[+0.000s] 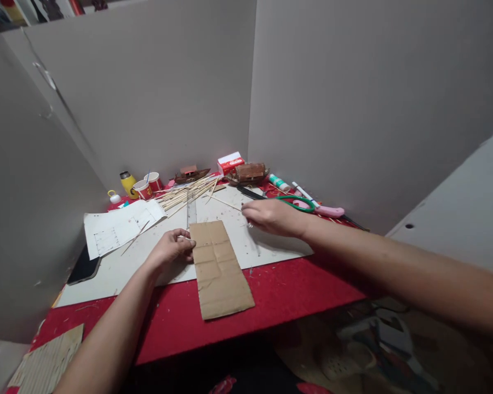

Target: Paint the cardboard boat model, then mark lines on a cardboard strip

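Observation:
A creased brown piece of cardboard (219, 271) lies over the front edge of the white board (135, 262), its near end above the red table. My left hand (173, 249) grips its left edge, thumb on top and fingers at the side. To the right of the cardboard, my right hand (267, 214) is closed low over the white board. Something small and clear seems to be at its fingertips, too blurred to name. Beyond the cardboard, a clear ruler (191, 210) lies partly under thin wooden sticks (184, 192).
At the back stand a yellow bottle (128, 185), paper cups (143, 190), two wooden model boats (248, 173) and a red-and-white box (230, 162). Green-handled scissors (302, 203) lie at right. Left are a drawn sheet (119, 230), a phone (84, 265) and a stick-covered panel (49, 358).

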The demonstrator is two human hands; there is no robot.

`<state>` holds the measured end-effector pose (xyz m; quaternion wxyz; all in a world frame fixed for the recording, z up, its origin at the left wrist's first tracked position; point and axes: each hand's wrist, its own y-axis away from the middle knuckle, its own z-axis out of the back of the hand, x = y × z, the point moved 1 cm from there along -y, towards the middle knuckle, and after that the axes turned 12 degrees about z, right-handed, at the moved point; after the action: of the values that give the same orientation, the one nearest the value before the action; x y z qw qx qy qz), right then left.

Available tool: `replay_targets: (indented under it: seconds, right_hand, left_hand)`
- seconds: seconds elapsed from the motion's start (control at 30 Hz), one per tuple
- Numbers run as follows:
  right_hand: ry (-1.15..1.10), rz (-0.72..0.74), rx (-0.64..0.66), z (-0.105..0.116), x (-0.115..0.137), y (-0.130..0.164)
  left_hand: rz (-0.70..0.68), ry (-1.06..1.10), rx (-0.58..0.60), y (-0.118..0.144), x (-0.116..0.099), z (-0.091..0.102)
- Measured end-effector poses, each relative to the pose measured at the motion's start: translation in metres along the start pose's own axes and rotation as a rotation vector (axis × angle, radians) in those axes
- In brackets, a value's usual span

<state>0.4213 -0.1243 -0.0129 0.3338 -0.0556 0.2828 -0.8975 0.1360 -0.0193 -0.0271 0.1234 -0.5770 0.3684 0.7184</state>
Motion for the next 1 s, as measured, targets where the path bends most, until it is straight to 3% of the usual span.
replay_targets:
  seconds: [0.13,0.23,0.3,0.47,0.6,1.0]
  right_hand:
    - [0.060,-0.112,-0.434,-0.013,0.008,-0.006]
    - [0.061,-0.165,-0.591,-0.024,0.010,-0.005]
    - [0.094,-0.105,-0.686,-0.027,0.005,0.001]
    - [0.120,-0.216,-0.495,-0.028,-0.017,0.023]
    - [0.058,-0.279,-0.357,-0.028,-0.018,0.024]
    - [0.174,-0.204,-0.461,-0.032,-0.010,0.027]
  left_hand:
    - [-0.051,-0.165,-0.231,-0.002,-0.005,0.006]
    - [-0.163,-0.332,-0.448,-0.002,-0.012,0.010]
    - [-0.212,-0.388,-0.531,-0.003,-0.015,0.010]
    - [-0.297,-0.541,-0.576,-0.004,-0.019,0.003]
    - [-0.275,-0.639,-0.587,-0.001,-0.020,-0.002]
    - [-0.290,-0.693,-0.549,-0.013,-0.007,-0.006]
